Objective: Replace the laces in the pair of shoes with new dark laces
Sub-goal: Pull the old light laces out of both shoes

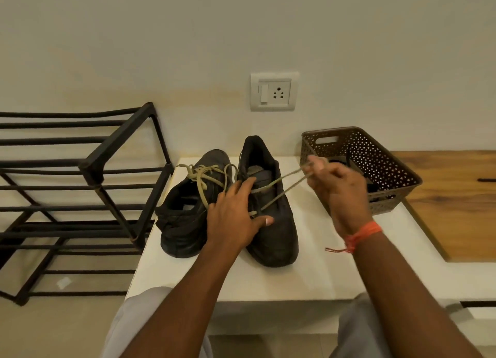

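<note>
Two dark shoes sit side by side on the white worktop [316, 272]. Left hand [236, 218] is spread wide, fingers straight, pressing down on the right shoe [279, 239]. Right hand [335, 186] is raised to the right, fingers curled, pinching both strands of the tan lace [279, 194], drawn taut from the eyelets. The left shoe [185, 218] carries its tan lace [204, 175] knotted. Brown basket [386, 154] sits just behind the right hand.

Plain off-white wall [349, 49] with a white switch-and-socket plate [274, 91], black metal rack [88, 167] standing left on the beige floor [67, 328], white low table [322, 263] centre, wood-grain surface [456, 210] at right, warm dim lighting.
</note>
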A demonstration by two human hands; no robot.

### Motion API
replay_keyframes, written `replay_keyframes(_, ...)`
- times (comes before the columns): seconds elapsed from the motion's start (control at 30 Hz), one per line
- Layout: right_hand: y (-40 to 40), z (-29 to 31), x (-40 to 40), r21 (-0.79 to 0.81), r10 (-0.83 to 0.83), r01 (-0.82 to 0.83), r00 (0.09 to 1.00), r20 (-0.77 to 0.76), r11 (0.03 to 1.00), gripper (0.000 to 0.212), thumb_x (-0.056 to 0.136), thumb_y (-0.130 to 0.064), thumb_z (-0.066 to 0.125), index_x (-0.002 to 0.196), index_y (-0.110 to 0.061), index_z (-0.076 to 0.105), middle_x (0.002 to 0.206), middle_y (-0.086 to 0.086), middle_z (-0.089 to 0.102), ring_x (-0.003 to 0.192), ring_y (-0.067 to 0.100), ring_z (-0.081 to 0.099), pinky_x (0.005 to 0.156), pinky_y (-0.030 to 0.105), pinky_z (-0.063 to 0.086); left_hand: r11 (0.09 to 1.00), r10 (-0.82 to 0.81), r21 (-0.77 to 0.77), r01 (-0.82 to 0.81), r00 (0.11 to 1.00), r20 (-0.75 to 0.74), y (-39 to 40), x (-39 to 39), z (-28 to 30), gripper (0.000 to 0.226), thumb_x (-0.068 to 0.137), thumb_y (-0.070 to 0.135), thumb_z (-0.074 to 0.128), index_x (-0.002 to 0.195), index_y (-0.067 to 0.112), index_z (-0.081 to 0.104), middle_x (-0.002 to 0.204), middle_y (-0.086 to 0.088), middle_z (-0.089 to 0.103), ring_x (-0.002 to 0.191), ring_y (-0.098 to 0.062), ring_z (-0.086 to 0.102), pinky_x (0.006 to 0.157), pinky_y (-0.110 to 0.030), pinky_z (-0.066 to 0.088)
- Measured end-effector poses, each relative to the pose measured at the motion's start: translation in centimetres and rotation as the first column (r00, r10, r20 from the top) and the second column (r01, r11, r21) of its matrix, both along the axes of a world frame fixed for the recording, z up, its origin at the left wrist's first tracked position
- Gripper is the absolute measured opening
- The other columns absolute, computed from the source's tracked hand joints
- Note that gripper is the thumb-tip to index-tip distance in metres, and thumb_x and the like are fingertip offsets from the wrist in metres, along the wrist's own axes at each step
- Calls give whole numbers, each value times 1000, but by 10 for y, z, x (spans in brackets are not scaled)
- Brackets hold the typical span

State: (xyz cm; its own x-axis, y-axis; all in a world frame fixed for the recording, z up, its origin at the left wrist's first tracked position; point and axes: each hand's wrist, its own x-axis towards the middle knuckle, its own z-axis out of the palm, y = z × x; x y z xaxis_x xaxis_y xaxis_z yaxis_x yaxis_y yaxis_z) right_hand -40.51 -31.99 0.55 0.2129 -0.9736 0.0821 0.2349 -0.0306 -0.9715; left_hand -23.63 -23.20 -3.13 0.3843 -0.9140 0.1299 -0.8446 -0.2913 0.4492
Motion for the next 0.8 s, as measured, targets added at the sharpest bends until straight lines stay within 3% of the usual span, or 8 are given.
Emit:
replay_keyframes(0.1,-10,8,-28,139,-31,-38,886,462,989,14,93,-23,54,99,-11,59,123,11,66,113,25,64,89,35,56,1000,-21,-18,21,1000,-8,-2,0,-3,90,75,58,70,148,37,21,153,4,32,135,-24,38,108,-48,36)
replay_keyframes(0.2,-5,4,-17,160,141,-263,834,533,952,23,101,-27,39,87,-14,51,80,6,67,77,22,69,77,37,58,999,-33,13,33,999,-13,-2,-1,-5,89,78,57,69,149,39,18,156,3,27,136,-25,38,110,-50,34)
replay_keyframes(0.27,9,6,-1,103,276,-329,895,350,939,26,103,-24,37,80,-15,44,56,-1,43,48,13,46,56,32,53,999,-37,12,38,999,-28,-2,0,-5,90,77,56,70,149,40,18,156,4,27,136,-25,38,110,-51,34)
replay_keyframes(0.33,17,4,9,-25,332,-333,942,-52,942,11,101,-16,45,91,-13,48,54,-5,45,42,9,44,45,22,44,999,-48,1,48,997,-54,-1,2,-6,91,77,54,72,150,39,19,155,5,28,136,-24,39,110,-52,33)
replay_keyframes(0.37,20,2,14,-87,321,-354,909,-265,931,3,97,-12,51,99,-12,49,60,-6,54,48,8,54,48,19,47,998,-57,-5,57,996,-73,-1,3,-6,91,77,52,72,150,39,20,155,5,29,136,-24,38,111,-52,33)
replay_keyframes(0.47,20,-14,26,-218,155,-477,627,-764,852,31,85,-19,67,112,-20,53,96,-3,62,84,14,64,76,27,56,996,-91,-19,90,991,-98,-1,5,-6,88,80,46,72,150,36,20,154,5,30,138,-22,36,111,-52,30)
replay_keyframes(0.57,21,-20,40,-281,-43,-536,413,-910,796,29,90,-28,62,118,-20,60,114,0,53,94,17,57,85,27,49,994,-108,-26,106,990,-85,1,7,-7,86,81,39,72,150,36,20,153,5,32,138,-21,35,109,-51,29)
replay_keyframes(0.8,20,-22,51,-262,-182,-606,192,-964,751,33,90,-35,64,117,-15,62,122,5,44,81,20,55,76,27,47,992,-127,-7,127,987,-95,3,11,-2,89,80,36,73,151,37,19,154,5,33,138,-22,36,109,-50,30)
